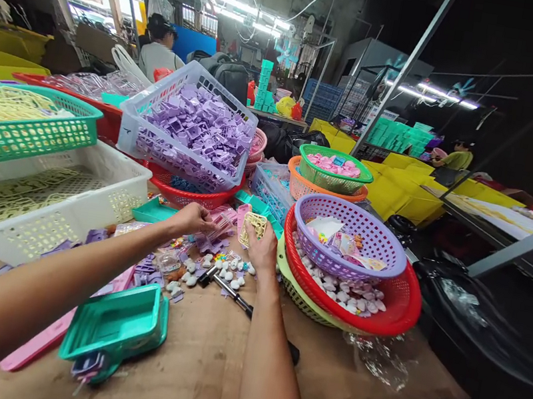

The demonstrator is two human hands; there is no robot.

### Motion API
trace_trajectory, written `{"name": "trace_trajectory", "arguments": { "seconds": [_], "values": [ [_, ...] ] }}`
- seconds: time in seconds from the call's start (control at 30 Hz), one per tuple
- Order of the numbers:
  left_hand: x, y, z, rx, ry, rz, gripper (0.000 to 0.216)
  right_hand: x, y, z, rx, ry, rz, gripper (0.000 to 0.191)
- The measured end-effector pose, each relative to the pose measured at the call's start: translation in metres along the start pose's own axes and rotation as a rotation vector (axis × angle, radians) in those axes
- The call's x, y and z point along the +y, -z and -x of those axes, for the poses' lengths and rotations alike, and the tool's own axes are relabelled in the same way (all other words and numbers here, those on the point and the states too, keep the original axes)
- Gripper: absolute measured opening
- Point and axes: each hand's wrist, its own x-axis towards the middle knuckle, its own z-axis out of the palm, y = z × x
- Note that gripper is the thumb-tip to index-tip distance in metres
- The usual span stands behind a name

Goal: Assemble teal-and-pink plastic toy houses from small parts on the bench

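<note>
My right hand (263, 247) holds a small pale yellow plastic lattice piece (251, 225) between thumb and fingers, with a pink plastic piece (242, 214) right against it. To its left, my left hand (192, 220) is closed in a pinch at a heap of clear pinkish plastic pieces (218, 224); what is between its fingertips is hidden. Below the hands lie small white figures (234, 278), purple plastic parts (148, 271) and a black-and-silver rod-like tool (234, 294), partly behind my right forearm.
Stacked teal trays (118, 321) sit at the front left. A purple basket (351, 240) rests in a red basket (404, 302) on the right. Behind stands a tilted crate (131, 112) of purple parts; a white crate (132, 182) is at left. Two people work farther back.
</note>
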Motion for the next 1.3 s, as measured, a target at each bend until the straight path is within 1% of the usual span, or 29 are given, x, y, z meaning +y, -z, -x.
{"name": "trace_trajectory", "arguments": {
  "seconds": [0.07,0.17,0.27,0.33,0.47,0.57,0.67,0.73,0.93,1.03,1.13,1.23,1.3],
  "values": [
    [0.001,0.004,0.007,-0.001,0.063,0.199,0.034,0.005,-0.001,-0.002,-0.042,-0.002,-0.054,0.034],
    [0.005,0.01,0.018,-0.033,0.139,0.469,0.021,0.009,-0.001,-0.003,-0.122,0.001,-0.153,0.039],
    [0.008,0.017,0.026,-0.064,0.199,0.686,0.017,0.003,0.0,-0.001,-0.221,0.028,-0.232,0.043],
    [0.009,0.022,0.031,-0.065,0.241,0.787,0.014,-0.004,-0.001,0.003,-0.299,0.067,-0.256,0.042],
    [0.011,0.024,0.035,-0.065,0.294,0.908,0.007,-0.016,-0.009,0.012,-0.443,0.212,-0.227,0.037],
    [0.014,0.025,0.035,-0.069,0.304,0.965,0.005,-0.016,-0.015,0.014,-0.473,0.285,-0.177,0.034],
    [0.016,0.027,0.034,-0.091,0.321,0.984,0.002,-0.014,-0.015,0.013,-0.47,0.356,-0.027,0.028],
    [0.016,0.029,0.035,-0.129,0.338,0.98,0.006,-0.015,-0.015,0.013,-0.472,0.396,0.06,0.026],
    [0.018,0.024,0.037,-0.259,0.393,0.911,0.013,-0.018,-0.022,0.019,-0.388,0.578,0.321,0.025],
    [0.018,0.019,0.035,-0.279,0.386,0.855,0.019,-0.018,-0.028,0.022,-0.408,0.639,0.319,0.021],
    [0.014,0.017,0.033,-0.284,0.347,0.772,0.029,-0.018,-0.032,0.023,-0.426,0.672,0.285,0.019],
    [0.011,0.018,0.035,-0.255,0.301,0.647,0.036,-0.02,-0.033,0.021,-0.504,0.642,0.281,0.023],
    [0.011,0.019,0.039,-0.203,0.265,0.562,0.035,-0.021,-0.032,0.02,-0.531,0.61,0.305,0.026]
  ]
}}
